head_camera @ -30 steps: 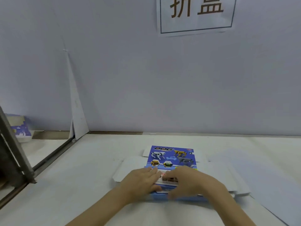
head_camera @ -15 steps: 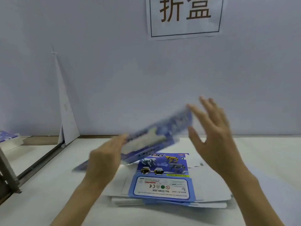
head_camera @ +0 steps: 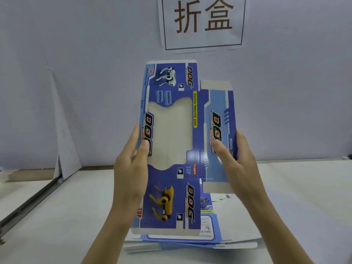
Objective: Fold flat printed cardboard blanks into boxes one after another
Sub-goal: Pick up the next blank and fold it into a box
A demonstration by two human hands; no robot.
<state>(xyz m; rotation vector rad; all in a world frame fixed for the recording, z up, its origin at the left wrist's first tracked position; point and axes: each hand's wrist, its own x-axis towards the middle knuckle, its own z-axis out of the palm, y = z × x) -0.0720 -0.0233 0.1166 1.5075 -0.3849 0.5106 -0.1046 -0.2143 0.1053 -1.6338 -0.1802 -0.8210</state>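
Observation:
A flat blue printed cardboard blank (head_camera: 171, 130), with "DOG" lettering, toy dog pictures and a window cut-out, stands upright in the air in front of me. My left hand (head_camera: 131, 168) grips its left edge, thumb on the printed face. My right hand (head_camera: 236, 164) holds the right side panel the same way. Under it on the table lies a stack of more flat blanks (head_camera: 209, 239), mostly hidden by the held blank and my arms.
A white table (head_camera: 57, 225) runs to a pale wall with a paper sign (head_camera: 203, 21) bearing two characters. A folded white card (head_camera: 64, 145) leans on the wall at left, beside a dark metal rail (head_camera: 28, 202). White sheets (head_camera: 285, 206) lie at right.
Both hands pressed on the stack a second ago. The left hand then lifted the top blank; now both hands hold it upright, printed side toward me, above the stack.

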